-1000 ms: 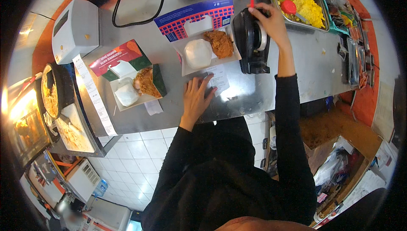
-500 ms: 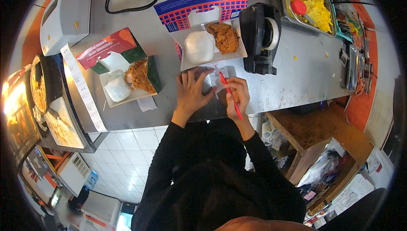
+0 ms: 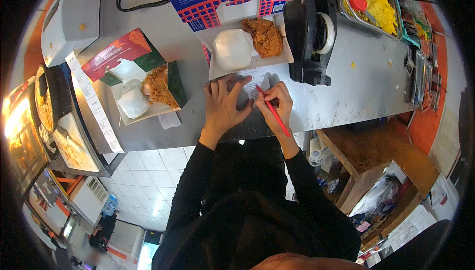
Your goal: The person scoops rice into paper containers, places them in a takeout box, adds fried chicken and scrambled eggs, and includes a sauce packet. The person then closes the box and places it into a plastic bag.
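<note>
My left hand (image 3: 223,107) lies spread on the metal counter, its fingertips at the left edge of a small white printed slip (image 3: 255,81). In my right hand (image 3: 278,102) is a red pen (image 3: 278,116), its tip down on that slip. Just beyond the slip stands an open blue and red meal box (image 3: 225,7) with a piece of fried chicken (image 3: 266,37) and a rounded white wrapped bundle (image 3: 232,49). Further left, a red and green box (image 3: 118,56) holds another chicken piece (image 3: 159,87) and a second white bundle (image 3: 132,102).
A black tape dispenser (image 3: 303,40) stands right of the blue box. At the far right is a wire basket (image 3: 349,12) of yellow food with a red-capped item. A grey printer (image 3: 74,20) trails a long paper strip (image 3: 94,104) at the left. Wooden shelving (image 3: 381,151) sits below the counter.
The view has shifted slightly. My right hand has turned a little with the pen, its tip still at the slip. My left hand stays in place. A person now shows at the lower left.
</note>
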A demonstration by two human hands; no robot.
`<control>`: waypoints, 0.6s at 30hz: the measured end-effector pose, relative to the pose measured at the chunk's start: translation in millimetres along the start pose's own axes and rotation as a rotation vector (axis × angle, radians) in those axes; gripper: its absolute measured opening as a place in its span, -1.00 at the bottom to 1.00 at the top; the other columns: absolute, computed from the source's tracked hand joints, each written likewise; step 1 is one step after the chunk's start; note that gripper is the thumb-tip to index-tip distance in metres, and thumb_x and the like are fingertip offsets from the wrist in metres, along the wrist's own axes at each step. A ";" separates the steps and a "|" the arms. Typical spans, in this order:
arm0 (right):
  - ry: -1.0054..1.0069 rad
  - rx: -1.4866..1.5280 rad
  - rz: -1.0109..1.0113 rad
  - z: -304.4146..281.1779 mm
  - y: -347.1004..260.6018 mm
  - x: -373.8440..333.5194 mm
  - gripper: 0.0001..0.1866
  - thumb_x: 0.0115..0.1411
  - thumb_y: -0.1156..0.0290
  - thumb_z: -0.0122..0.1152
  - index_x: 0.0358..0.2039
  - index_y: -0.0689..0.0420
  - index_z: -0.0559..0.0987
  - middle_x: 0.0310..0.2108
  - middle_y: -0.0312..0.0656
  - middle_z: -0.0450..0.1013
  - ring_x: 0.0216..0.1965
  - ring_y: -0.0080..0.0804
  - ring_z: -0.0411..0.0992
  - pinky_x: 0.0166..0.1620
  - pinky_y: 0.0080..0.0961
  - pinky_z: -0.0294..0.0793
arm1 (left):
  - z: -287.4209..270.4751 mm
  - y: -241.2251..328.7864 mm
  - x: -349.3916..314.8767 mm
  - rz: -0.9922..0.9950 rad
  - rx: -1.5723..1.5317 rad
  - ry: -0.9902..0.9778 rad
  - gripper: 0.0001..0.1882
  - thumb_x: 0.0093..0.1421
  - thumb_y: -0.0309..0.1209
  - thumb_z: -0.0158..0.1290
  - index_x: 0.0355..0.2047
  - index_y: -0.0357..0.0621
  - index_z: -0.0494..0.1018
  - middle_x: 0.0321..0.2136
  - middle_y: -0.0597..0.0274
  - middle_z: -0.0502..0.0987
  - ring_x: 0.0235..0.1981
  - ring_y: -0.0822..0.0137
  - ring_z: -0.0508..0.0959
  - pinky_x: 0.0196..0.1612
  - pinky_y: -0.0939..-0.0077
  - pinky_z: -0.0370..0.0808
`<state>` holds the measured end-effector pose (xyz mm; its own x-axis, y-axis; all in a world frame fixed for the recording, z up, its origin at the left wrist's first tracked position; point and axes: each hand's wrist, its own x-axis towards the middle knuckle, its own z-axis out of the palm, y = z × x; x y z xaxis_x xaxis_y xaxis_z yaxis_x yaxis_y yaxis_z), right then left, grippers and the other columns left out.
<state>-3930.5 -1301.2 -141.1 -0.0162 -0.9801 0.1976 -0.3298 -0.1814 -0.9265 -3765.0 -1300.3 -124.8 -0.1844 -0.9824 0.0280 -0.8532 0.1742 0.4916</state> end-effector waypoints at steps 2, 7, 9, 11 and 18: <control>0.008 -0.017 0.063 -0.8 1.8 -1.0 -0.70 -0.06 0.70 0.33 -0.59 0.17 0.33 -0.48 -0.18 0.35 -0.47 -0.46 0.35 -0.40 -0.60 0.34 | 0.1 0.3 1.2 0.010 0.001 0.000 -0.36 -0.09 -0.08 0.24 0.08 0.29 0.40 -0.12 0.15 0.32 -0.03 0.14 0.31 0.06 0.05 0.18; 0.064 0.062 0.104 -16.4 7.1 -5.1 -0.71 -0.10 0.67 0.37 -0.60 0.16 0.37 -0.54 -0.20 0.38 -0.47 -0.35 0.38 -0.35 -0.50 0.37 | 5.3 2.0 -3.4 0.014 0.018 -0.005 -0.36 -0.08 -0.08 0.24 0.08 0.30 0.40 -0.12 0.16 0.32 -0.04 0.14 0.31 0.05 0.06 0.19; -0.082 0.064 0.082 -23.0 14.6 -2.8 -0.71 -0.10 0.66 0.37 -0.60 0.16 0.37 -0.54 -0.20 0.38 -0.48 -0.34 0.38 -0.36 -0.50 0.36 | 8.6 0.6 -1.0 0.031 0.029 0.007 -0.35 -0.08 -0.08 0.24 0.09 0.30 0.40 -0.12 0.17 0.31 -0.05 0.15 0.30 0.05 0.06 0.19; -0.178 0.045 0.051 -24.0 15.1 2.3 -0.71 -0.08 0.65 0.37 -0.62 0.16 0.36 -0.55 -0.22 0.38 -0.49 -0.32 0.37 -0.37 -0.49 0.34 | 9.7 -1.3 -1.4 0.020 0.022 0.008 -0.35 -0.08 -0.07 0.24 0.09 0.31 0.40 -0.12 0.17 0.31 -0.05 0.15 0.30 0.04 0.07 0.19; -0.227 0.045 0.083 -21.8 16.3 2.7 -0.70 -0.06 0.71 0.35 -0.63 0.19 0.34 -0.50 -0.21 0.34 -0.47 -0.50 0.35 -0.40 -0.62 0.31 | 10.8 -3.0 -4.1 0.028 0.050 0.016 -0.35 -0.09 -0.07 0.24 0.08 0.31 0.41 -0.13 0.18 0.30 -0.04 0.17 0.29 0.04 0.09 0.17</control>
<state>-3956.5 -1305.1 -148.8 0.1725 -0.9838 0.0478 -0.2935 -0.0977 -0.9510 -3767.0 -1296.0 -135.8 -0.2009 -0.9780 0.0556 -0.8714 0.2044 0.4460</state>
